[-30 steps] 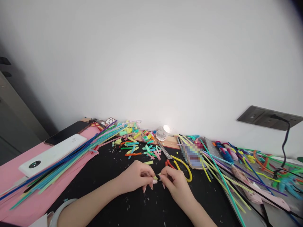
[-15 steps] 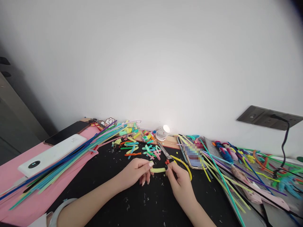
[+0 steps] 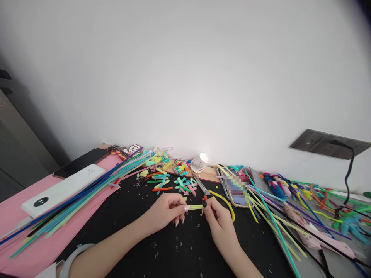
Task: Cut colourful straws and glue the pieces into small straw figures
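A short pale-yellow pipe cleaner piece (image 3: 196,207), apparently doubled, stretches between my two hands above the black work surface. Thumb and fingers of my left hand (image 3: 171,210) pinch its left end, the other fingers curled below. My right hand (image 3: 218,216) pinches the right end between thumb and dark-nailed index finger. Just beyond the right hand lie scissors (image 3: 201,184), blades pointing away to the left; the hand partly hides their handle. A curved yellow strip (image 3: 226,200) passes behind that hand. Cut pipe cleaner pieces (image 3: 185,183) in several colours lie scattered past my hands.
Long pipe cleaners (image 3: 95,189) lie across a white power bank (image 3: 63,189) on pink material at left. A paper cup (image 3: 199,162) stands by the wall. On the right are a phone (image 3: 239,197), more long pipe cleaners (image 3: 268,216) and a cable (image 3: 348,177) plugged into a socket.
My left fingers have shifted slightly right along the yellow piece, so less of it shows between the hands. A small yellow-green bit now shows above the left fingers.
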Tool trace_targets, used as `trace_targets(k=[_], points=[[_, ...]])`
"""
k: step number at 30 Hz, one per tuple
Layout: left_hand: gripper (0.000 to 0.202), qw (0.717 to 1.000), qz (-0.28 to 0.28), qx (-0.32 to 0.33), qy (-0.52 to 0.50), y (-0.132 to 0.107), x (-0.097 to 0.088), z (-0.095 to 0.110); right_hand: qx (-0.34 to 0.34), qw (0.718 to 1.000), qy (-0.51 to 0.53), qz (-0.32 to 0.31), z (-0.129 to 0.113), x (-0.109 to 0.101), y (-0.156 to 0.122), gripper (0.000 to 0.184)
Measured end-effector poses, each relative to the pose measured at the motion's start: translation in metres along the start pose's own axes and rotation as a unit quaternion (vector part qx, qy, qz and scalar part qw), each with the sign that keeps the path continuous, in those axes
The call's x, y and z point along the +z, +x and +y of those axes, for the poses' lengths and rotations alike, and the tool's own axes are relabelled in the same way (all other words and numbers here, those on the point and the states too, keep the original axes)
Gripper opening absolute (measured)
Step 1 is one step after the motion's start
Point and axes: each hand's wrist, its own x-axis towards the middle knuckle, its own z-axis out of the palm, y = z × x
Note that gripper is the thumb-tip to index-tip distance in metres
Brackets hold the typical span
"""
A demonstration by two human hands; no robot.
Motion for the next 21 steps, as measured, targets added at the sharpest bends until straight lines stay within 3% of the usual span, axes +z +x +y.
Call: trace_targets(k=[6, 16, 18, 21], points=[[0.023, 1.000, 0.002, 0.021, -0.006, -0.0023, 0.0004, 0.0028, 0.071, 0.981, 0.176, -0.024, 0.0047, 0.0036, 0.0018, 0.032], [0.021, 0.998, -0.022, 0.054, 0.027, -0.0063, -0.0006, 0.0075, 0.145, 0.904, 0.400, -0.044, 0.0026, 0.0070, 0.0045, 0.035], [0.020, 0.998, -0.024, 0.054, 0.031, -0.0059, -0.0011, 0.0074, 0.141, 0.910, 0.386, -0.051, 0.0039, 0.0063, 0.0050, 0.036], [0.021, 0.998, -0.021, 0.043, 0.032, -0.0051, -0.0021, 0.0071, 0.106, 0.946, 0.300, -0.059, 0.0044, 0.0032, 0.0056, 0.036]])
